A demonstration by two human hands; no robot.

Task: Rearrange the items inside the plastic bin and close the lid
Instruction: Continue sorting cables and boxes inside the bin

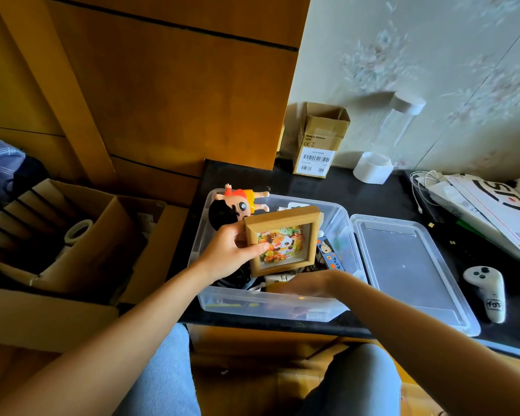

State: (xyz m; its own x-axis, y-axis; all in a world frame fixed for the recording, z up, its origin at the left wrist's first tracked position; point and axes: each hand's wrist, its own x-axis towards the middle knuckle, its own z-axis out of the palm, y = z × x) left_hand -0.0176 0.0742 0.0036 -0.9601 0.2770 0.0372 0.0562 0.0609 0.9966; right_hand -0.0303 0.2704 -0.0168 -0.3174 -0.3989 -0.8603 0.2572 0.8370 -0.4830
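Two knees in blue-grey denim sit nearest the lens, and from them both bare forearms reach up toward a clear plastic bin (339, 223) standing on the dark, glossy bench (370, 193). The left hand (227, 253) comes in from 7 o'clock, wrist straight, and its grip is closed on a square picture frame (282, 240) of pale wood: thumb laid flat across the glass, fingers curled behind the left rail, the frame held upright and tilted above the bin's middle, showing a bright cartoon print. The right hand (305, 285) enters from 4 o'clock, palm down, sunk among the jumbled contents by the bin's near wall; its fingers are hidden, so whether its grip is on anything cannot be told. At the bin's 11 o'clock corner a smooth vinyl doll (240, 205) with black hair, red shirt and yellow shorts lies over the rim. The bin's lid (409, 271), clear and shallow with rounded corners, lies flat just beside the bin at 3 o'clock. Beyond the lid rests a white game controller (487, 292). At 12 o'clock stands an open cardboard box (321, 139) with barcode labels.
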